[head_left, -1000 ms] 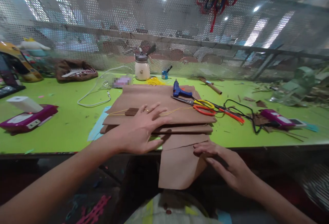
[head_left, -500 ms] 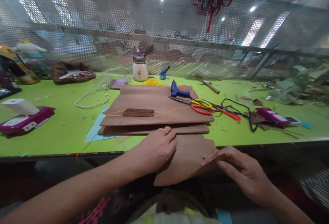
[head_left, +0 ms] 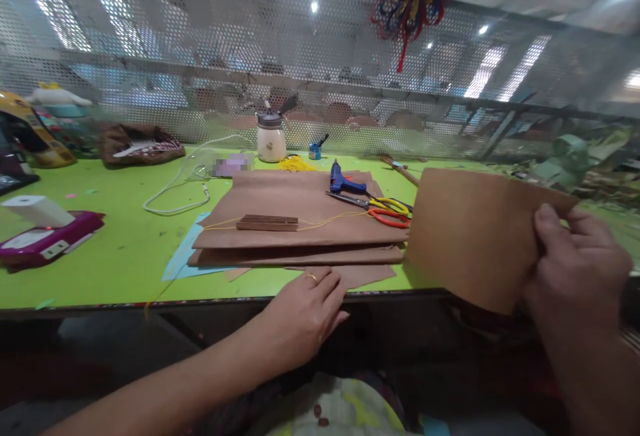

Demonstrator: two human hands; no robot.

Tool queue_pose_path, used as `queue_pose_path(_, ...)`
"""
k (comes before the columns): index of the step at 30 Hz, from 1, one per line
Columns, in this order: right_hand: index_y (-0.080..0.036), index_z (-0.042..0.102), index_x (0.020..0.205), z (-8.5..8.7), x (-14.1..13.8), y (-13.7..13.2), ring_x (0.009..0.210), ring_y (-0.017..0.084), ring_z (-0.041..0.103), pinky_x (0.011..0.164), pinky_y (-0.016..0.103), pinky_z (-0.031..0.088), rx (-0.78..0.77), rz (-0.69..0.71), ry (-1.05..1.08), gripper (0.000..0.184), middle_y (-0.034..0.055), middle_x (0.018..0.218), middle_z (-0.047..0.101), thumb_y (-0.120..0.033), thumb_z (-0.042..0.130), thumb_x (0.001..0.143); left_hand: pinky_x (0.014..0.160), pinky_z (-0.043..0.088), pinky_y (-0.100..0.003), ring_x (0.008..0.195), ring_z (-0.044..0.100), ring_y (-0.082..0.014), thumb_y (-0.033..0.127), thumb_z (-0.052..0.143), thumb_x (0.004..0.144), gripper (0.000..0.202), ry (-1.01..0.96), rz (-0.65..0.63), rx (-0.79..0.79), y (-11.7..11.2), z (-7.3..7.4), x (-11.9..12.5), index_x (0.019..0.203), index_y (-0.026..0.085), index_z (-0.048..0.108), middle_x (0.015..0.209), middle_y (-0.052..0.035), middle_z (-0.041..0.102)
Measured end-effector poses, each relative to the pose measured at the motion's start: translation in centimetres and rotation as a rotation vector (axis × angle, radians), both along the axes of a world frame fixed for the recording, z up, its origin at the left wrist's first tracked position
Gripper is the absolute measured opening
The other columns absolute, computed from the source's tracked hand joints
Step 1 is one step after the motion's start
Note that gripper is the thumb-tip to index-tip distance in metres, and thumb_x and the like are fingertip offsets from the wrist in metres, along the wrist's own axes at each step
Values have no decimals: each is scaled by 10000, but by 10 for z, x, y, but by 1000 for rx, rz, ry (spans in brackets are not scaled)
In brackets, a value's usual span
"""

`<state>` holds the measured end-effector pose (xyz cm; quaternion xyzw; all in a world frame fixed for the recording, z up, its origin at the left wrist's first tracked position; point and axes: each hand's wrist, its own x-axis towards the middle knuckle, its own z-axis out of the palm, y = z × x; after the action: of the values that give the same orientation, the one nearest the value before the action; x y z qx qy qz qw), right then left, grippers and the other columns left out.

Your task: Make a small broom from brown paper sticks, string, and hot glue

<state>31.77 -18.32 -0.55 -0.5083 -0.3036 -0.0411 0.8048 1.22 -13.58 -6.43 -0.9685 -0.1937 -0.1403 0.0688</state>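
My right hand point(head_left: 570, 263) grips a loose piece of brown paper point(head_left: 470, 239) by its right edge, with the thumb on the near face. The piece is held up over the right of the table and hides part of what lies behind. My left hand point(head_left: 313, 313), a ring on one finger, lies on a flat strip of brown paper point(head_left: 367, 276) at the table's front edge, thumb apart below it. Beyond it are folded brown paper sheets point(head_left: 280, 189). On them sit a small folded brown strip point(head_left: 267, 223) with yellow string, a blue glue gun point(head_left: 345, 181) and scissors point(head_left: 390, 213).
At the left of the green table point(head_left: 115, 249) is a purple power strip point(head_left: 75, 229) with a white plug. Blue paper point(head_left: 175, 259) sticks out under the brown sheets. A jar point(head_left: 271, 139), yellow string point(head_left: 297, 163) and a brown pouch point(head_left: 143, 144) stand along the perforated screen.
The brown paper piece has come away from the front strip and moved up and right with my right hand. My left hand stays near the edge, slightly lower.
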Motion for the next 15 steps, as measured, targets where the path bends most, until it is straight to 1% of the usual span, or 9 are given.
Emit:
queue_pose_path(3,-114,636,792,1,2,14,579,89,519,602,268,422,63,-76,-84,262,-5,680,569,-283,728,616,1017,309,-469,1234,404,-336,437,408,880,535,5,82,11,-14,-8,4,1283,85,403,1286,-206,484)
queue_pose_path(4,-113,630,787,1,2,18,579,83,511,604,261,414,66,-84,-96,250,-9,674,562,-278,724,623,1026,292,-482,1257,376,-350,490,412,864,599,10,104,10,-16,-10,5,1307,89,377,1318,-216,454)
queue_pose_path(6,-112,622,799,0,-2,23,564,77,500,590,247,406,64,-48,-86,258,-13,657,557,-281,720,632,1034,270,-500,1282,340,-368,566,412,832,693,16,155,7,-16,-14,8,1333,91,347,1356,-236,409)
queue_pose_path(8,-113,616,812,-1,-7,26,541,77,493,571,242,407,58,-2,-60,283,-17,638,556,-298,722,626,1036,256,-508,1280,340,-377,580,411,826,725,23,212,21,-12,-18,10,1335,69,346,1357,-259,401)
queue_pose_path(10,-116,608,797,-1,-11,28,515,74,479,543,233,401,44,13,-52,293,-25,612,551,-313,726,614,1034,252,-509,1263,362,-381,576,407,830,727,36,253,46,-8,-23,12,1324,43,364,1341,-270,417)
queue_pose_path(13,-117,599,761,-3,-13,29,504,74,468,514,219,391,27,21,-54,284,-23,590,553,-316,727,604,1033,252,-493,1246,387,-373,605,383,825,754,44,263,66,-5,-25,13,1311,29,386,1328,-265,436)
queue_pose_path(15,-115,601,756,-5,-14,29,501,73,470,510,216,392,20,13,-48,280,-20,589,556,-313,727,603,1027,259,-486,1230,402,-374,643,361,810,799,33,270,57,-5,-23,14,1311,21,388,1314,-264,451)
